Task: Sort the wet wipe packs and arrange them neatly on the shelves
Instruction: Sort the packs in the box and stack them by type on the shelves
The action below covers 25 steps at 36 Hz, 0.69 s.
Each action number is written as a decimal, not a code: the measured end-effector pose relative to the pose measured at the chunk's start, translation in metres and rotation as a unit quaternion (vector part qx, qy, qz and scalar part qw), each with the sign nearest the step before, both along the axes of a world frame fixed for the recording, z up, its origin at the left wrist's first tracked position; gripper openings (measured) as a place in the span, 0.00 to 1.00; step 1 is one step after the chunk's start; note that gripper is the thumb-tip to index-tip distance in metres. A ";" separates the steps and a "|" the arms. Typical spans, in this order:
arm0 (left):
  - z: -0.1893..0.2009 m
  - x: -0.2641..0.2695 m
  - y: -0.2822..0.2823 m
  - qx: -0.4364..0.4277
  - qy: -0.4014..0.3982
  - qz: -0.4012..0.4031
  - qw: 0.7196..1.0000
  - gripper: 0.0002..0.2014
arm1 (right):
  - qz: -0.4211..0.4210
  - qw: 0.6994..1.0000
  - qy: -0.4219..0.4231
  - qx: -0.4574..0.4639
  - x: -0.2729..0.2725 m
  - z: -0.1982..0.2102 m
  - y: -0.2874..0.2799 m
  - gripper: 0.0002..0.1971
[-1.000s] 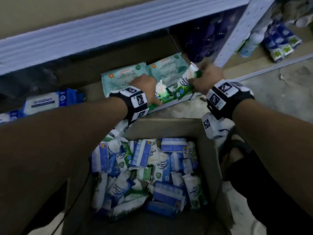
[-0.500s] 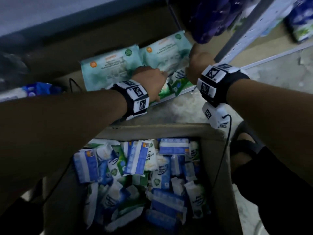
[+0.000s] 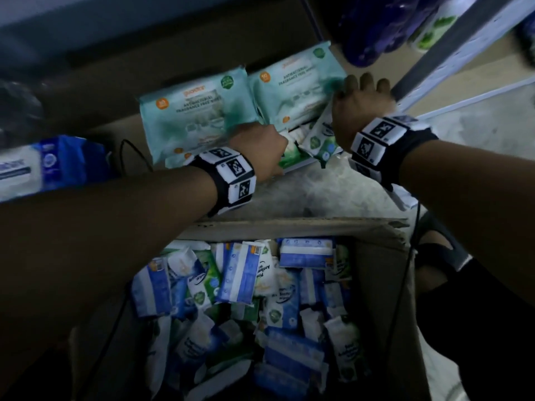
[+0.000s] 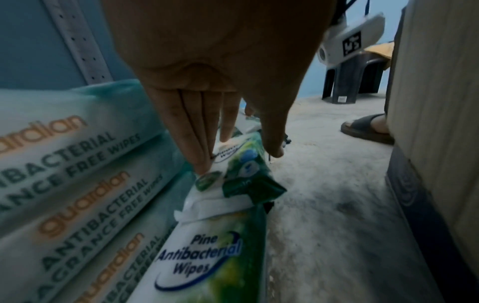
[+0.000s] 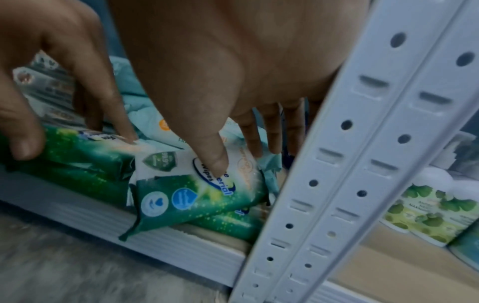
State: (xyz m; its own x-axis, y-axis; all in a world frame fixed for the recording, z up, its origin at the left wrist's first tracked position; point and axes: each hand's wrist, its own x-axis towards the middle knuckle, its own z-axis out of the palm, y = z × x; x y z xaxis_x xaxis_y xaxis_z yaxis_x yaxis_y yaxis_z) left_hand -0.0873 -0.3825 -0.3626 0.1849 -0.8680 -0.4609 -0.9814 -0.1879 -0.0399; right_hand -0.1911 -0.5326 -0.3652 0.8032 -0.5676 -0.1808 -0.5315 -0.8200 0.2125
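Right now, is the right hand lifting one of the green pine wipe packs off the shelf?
No, the right hand only presses its straight fingers down on a green pine wipe pack lying at the shelf edge.

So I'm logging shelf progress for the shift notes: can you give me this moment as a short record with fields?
left hand: fingers straight, pressing the green pine wipes packs at the shelf's front edge
right hand: fingers straight, thumb on one green pack that lies tilted over another
teal packs: stacked in two piles behind the green ones
shelf post: right of the right hand
cardboard box: on the floor, jumbled packs inside
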 end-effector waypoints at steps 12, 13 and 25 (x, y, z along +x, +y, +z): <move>-0.004 0.010 0.012 0.003 0.002 -0.036 0.999 0.18 | 0.065 0.984 0.127 0.102 -0.009 0.007 -0.002 0.37; -0.004 0.010 0.011 0.005 -0.006 -0.045 0.999 0.18 | 0.070 0.982 0.141 0.109 -0.010 0.007 -0.001 0.45; -0.014 0.012 0.007 0.010 -0.020 -0.073 0.997 0.17 | 0.033 0.986 0.137 0.085 -0.006 -0.001 -0.001 0.37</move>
